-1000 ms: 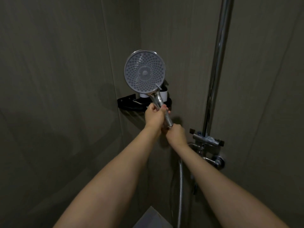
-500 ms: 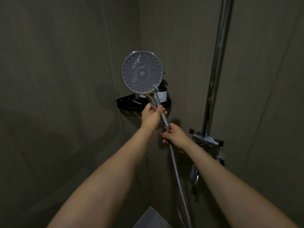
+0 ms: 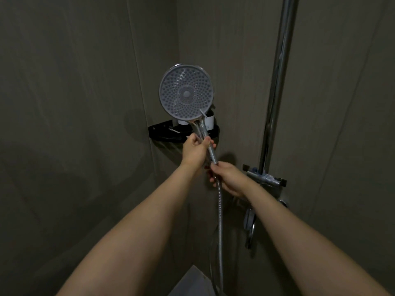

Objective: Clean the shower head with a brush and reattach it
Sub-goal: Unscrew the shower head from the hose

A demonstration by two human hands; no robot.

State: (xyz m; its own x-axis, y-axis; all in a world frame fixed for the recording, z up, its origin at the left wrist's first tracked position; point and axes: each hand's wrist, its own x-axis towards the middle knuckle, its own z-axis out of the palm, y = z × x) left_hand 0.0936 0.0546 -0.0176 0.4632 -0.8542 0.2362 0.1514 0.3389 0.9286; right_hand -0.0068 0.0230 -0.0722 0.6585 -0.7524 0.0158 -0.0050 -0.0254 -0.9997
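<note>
Shower head (image 3: 186,93) at frame centre, spray face toward camera, handle angled down-right. Left hand (image 3: 195,150) wrapped around the handle; right hand (image 3: 228,176) just below it, fingers pinching the hose (image 3: 219,221) end at the handle's base. Black corner shelf (image 3: 162,131) behind; chrome riser pipe (image 3: 277,82) at right.

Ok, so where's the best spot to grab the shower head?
Grab the shower head by its thin handle, just under the wide round face, coming from the left like the left hand does. The handle is slim enough to wrap fingers around. The right hand pinches the hose end below.
</note>
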